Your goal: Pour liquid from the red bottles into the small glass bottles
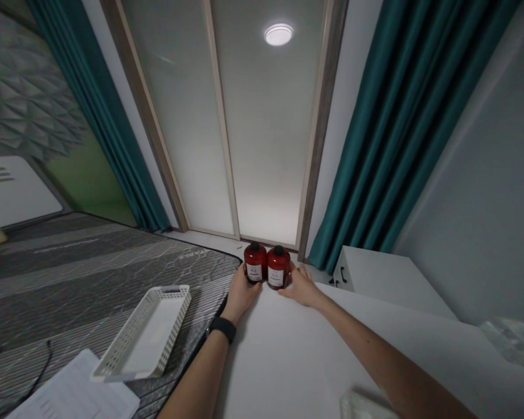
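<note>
My left hand (pixel 243 295) clasps the left bottle (pixel 254 262), right hand (pixel 303 287) the right bottle (pixel 278 265): paired at the surface's (pixel 283 349) twelve o'clock, unreleased.

Glossy red bottles (pixel 255 258), plastic or perhaps glass (the light is dim), carry matt, paper-like labels (pixel 275 277); the white surface (pixel 283 355) looks smooth, with a faint satin sheen. The perforated basket (pixel 152 334) is matt plastic, the sheets (pixel 76 390) plain paper, the mattress (pixel 100 273) ribbed, textured cloth. Teal curtains (pixel 388 134) show matt fabric; the sliding doors (pixel 266 134), a reflective, milky finish; their frame (pixel 323 122), wood grain.
</note>
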{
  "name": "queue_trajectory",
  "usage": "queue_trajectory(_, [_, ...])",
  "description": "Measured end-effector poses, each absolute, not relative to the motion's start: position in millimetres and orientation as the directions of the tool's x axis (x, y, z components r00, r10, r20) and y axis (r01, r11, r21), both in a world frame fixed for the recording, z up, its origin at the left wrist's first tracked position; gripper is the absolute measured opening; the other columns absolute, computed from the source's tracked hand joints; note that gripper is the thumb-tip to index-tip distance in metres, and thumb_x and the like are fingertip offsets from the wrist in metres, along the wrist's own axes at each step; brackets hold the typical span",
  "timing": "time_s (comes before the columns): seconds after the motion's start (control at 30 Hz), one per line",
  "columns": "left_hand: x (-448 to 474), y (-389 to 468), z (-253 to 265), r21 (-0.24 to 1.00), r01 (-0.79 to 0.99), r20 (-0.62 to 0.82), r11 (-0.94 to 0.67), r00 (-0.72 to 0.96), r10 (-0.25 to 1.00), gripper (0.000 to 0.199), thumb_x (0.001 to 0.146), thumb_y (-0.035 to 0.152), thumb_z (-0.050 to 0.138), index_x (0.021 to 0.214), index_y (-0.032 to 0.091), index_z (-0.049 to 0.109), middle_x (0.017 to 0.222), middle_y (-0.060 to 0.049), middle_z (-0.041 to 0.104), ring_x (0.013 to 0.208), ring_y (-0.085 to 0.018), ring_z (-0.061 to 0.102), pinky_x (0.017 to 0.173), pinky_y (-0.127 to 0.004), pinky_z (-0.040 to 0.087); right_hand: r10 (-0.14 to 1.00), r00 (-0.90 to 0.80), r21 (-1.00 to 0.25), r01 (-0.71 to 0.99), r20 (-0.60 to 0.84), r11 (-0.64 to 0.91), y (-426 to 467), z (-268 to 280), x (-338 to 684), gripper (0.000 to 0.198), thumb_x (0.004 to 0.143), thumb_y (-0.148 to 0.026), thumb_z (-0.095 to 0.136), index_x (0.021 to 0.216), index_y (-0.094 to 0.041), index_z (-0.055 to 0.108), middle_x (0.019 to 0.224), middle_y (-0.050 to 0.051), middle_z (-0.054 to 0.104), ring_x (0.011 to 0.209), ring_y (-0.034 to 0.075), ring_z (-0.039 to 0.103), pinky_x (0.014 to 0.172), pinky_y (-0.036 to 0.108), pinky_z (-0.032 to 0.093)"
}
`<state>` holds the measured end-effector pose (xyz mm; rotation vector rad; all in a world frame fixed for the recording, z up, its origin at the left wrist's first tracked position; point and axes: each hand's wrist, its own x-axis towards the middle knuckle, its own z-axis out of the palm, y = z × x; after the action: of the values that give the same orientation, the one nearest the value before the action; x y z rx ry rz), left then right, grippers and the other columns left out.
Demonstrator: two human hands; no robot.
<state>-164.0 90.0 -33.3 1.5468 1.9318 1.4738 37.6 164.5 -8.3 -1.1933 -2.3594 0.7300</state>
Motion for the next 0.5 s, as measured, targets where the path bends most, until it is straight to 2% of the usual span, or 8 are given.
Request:
queue_trajectory(0.1, [-164.8, 91.1, -34.2, 0.802, 0.581, 0.407, -0.138, -0.363, 0.838, 0.057, 0.069, 0.005, 0.070, 0.123, 0.016, 0.054, 0.122, -0.012, 0.067, 0.112, -0.026, 0.065, 0.097, -0.038, 0.050, 0.822, -0.557, -0.621, 0.605, 0.116, 0.498, 165.1, -7.6, 47.4, 0.110, 0.069, -0.030, 0.081, 0.157, -0.026, 0.015, 0.133, 0.011, 0.061, 0.126, 0.035, 0.050, 0.104, 0.048, 0.032])
queue_trajectory(0.2, [-163.8, 91.2, -32.3, 0.806, 0.570, 0.417, -0.159, -0.357, 0.836, 0.063, 0.069, 0.005, 0.070, 0.127, 0.017, 0.050, 0.123, -0.013, 0.067, 0.111, -0.026, 0.066, 0.096, -0.038, 0.052, 0.828, -0.551, -0.675, 0.573, 0.105, 0.466, 164.9, -5.3, 65.1, 0.109, 0.073, -0.032, 0.079, 0.158, -0.027, 0.011, 0.132, 0.011, 0.061, 0.128, 0.033, 0.052, 0.108, 0.051, 0.030])
queue_trajectory(0.27, [-162.0, 90.3, -29.8, 0.818, 0.555, 0.408, -0.153, -0.371, 0.834, 0.075, 0.068, 0.006, 0.071, 0.137, 0.016, 0.041, 0.119, -0.014, 0.068, 0.108, -0.026, 0.068, 0.093, -0.039, 0.054, 0.827, -0.551, -0.714, 0.537, 0.106, 0.449, 162.7, -3.5, 79.6, 0.102, 0.076, -0.034, 0.076, 0.158, -0.026, 0.015, 0.130, 0.012, 0.061, 0.126, 0.031, 0.054, 0.109, 0.052, 0.030])
queue_trajectory(0.37, [-158.7, 86.2, -25.2, 0.835, 0.534, 0.393, -0.130, -0.414, 0.821, 0.096, 0.070, 0.012, 0.073, 0.149, 0.013, 0.018, 0.114, -0.016, 0.069, 0.105, -0.028, 0.069, 0.091, -0.043, 0.055, 0.826, -0.550, -0.729, 0.515, 0.124, 0.452, 154.1, -1.0, 101.4, 0.089, 0.081, -0.033, 0.072, 0.156, -0.024, 0.024, 0.128, 0.012, 0.062, 0.124, 0.028, 0.056, 0.110, 0.050, 0.032])
queue_trajectory(0.43, [-156.9, 81.1, -21.6, 0.834, 0.537, 0.402, -0.127, -0.433, 0.807, 0.099, 0.070, 0.019, 0.076, 0.149, 0.015, 0.017, 0.117, -0.015, 0.066, 0.111, -0.030, 0.066, 0.095, -0.046, 0.053, 0.824, -0.552, -0.728, 0.513, 0.126, 0.455, 145.6, 0.5, 113.9, 0.083, 0.082, -0.032, 0.071, 0.153, -0.023, 0.031, 0.124, 0.012, 0.064, 0.121, 0.027, 0.058, 0.109, 0.049, 0.035])
queue_trajectory(0.5, [-155.5, 74.0, -16.5, 0.814, 0.571, 0.435, -0.110, -0.473, 0.766, 0.091, 0.070, 0.024, 0.075, 0.146, 0.016, 0.026, 0.123, -0.016, 0.061, 0.120, -0.033, 0.060, 0.104, -0.052, 0.046, 0.821, -0.558, -0.732, 0.508, 0.121, 0.454, 136.4, 2.3, 123.7, 0.076, 0.081, -0.031, 0.072, 0.150, -0.024, 0.039, 0.119, 0.010, 0.067, 0.116, 0.026, 0.061, 0.108, 0.047, 0.038])
